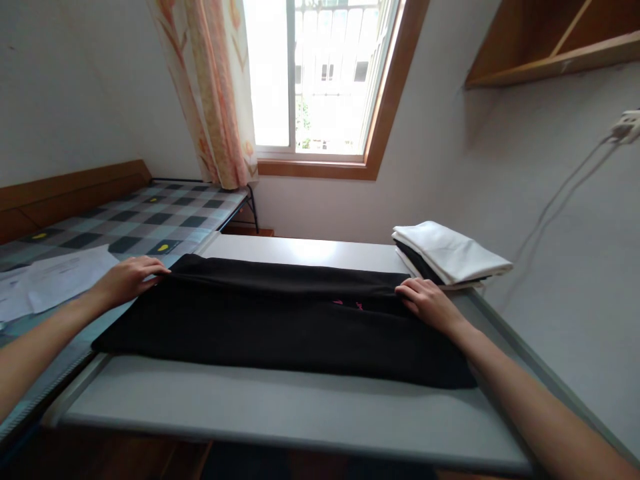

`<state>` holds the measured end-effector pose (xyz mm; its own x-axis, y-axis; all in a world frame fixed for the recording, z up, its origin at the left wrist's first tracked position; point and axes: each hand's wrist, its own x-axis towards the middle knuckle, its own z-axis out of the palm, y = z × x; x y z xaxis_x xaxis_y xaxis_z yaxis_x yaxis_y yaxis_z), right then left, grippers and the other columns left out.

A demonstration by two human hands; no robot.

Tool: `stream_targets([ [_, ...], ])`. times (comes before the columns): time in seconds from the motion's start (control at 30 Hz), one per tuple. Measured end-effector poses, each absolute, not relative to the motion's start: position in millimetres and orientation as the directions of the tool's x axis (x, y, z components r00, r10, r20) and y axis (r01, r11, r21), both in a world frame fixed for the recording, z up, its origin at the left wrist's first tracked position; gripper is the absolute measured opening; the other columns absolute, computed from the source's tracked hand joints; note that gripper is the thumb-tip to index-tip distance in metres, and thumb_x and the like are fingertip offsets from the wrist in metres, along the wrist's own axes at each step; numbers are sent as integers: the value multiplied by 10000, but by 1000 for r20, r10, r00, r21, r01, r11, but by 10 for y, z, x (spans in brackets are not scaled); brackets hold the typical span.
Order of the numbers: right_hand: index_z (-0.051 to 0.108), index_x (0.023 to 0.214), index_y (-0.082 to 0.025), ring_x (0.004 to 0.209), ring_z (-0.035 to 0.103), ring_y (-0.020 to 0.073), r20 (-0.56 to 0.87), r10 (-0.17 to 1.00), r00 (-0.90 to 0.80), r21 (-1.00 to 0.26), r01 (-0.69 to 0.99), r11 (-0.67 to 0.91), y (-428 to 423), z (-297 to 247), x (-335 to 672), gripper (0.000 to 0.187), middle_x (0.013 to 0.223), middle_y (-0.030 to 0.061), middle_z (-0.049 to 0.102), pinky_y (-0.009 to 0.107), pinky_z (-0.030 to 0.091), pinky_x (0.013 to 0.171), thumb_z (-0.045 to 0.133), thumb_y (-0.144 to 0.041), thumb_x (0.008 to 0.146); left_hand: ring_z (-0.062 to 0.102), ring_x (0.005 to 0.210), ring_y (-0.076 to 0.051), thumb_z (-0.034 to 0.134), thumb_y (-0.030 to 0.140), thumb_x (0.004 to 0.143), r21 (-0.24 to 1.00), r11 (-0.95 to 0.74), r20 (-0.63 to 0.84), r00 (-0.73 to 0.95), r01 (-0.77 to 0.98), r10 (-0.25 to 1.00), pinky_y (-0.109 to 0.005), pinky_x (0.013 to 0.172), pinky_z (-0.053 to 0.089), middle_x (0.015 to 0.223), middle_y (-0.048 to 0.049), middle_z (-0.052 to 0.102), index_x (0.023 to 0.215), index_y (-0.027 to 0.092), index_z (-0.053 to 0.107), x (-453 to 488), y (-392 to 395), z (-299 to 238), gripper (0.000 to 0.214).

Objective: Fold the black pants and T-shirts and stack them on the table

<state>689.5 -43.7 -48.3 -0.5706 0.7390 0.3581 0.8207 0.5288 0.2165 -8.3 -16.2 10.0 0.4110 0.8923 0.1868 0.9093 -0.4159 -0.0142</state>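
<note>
Papers [70, 277] lie loose on the checked mattress [133, 223] at far left; the left hand [131, 278] pinches the far left part of a folded black garment [270, 330], thumb and fingers together at one end of a long fold; the garment lies across the white table [300, 400], its left end reaching the side edge, and small pink lettering [359, 306] shows beside the fold towards the right; the right hand [427, 303] pinches the fold's other end, close to a stack of folded white and black cloths [450, 250]; as I judge it, the left end could slip over the side if pulled outward, the fold could skew or sag midway if the hands drew unevenly, and the right knuckles, being so near, could nudge the stack; the papers' print is too faint to read, both forearms are cut off by the frame, the lettering is partly covered, the garment's kind cannot be told from its dark folded bulk, and the stack's lower layers are mostly hidden.
</note>
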Motion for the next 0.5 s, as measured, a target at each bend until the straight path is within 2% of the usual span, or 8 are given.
stream_targets([
  [0.13, 678, 993, -186, 935, 599, 267, 373, 765, -524, 202, 851, 484, -431, -373, 6888, 205, 972, 96, 675, 386, 431, 844, 524, -163, 859, 624, 962, -368, 517, 403, 600, -54, -380, 201, 383, 923, 902, -558, 832, 455, 980, -24, 733, 987, 487, 719, -17, -208, 75, 445],
  [0.3, 696, 956, -205, 967, 615, 257, 440, 804, -401, 58, 905, 420, -433, -100, 6947, 187, 979, 83, 689, 394, 442, 886, 530, -208, 870, 627, 943, -372, 510, 417, 594, -14, -281, 304, 272, 960, 913, -551, 762, 467, 987, 4, 734, 1055, 506, 689, -25, -281, 150, 502],
  [0.4, 712, 947, -213, 954, 623, 250, 379, 825, -419, -11, 890, 456, -435, -51, 6980, 185, 984, 81, 689, 395, 464, 887, 552, -224, 855, 636, 918, -359, 511, 425, 608, 41, -291, 301, 265, 956, 916, -527, 745, 479, 961, 0, 731, 969, 499, 706, -49, -306, 127, 417],
  [0.5, 724, 936, -213, 930, 631, 239, 283, 848, -448, -68, 873, 484, -416, -99, 6999, 176, 969, 78, 684, 383, 485, 879, 586, -245, 833, 647, 899, -345, 523, 424, 611, 37, -334, 227, 318, 942, 921, -508, 758, 491, 927, -14, 728, 878, 462, 721, -61, -297, 53, 334],
])
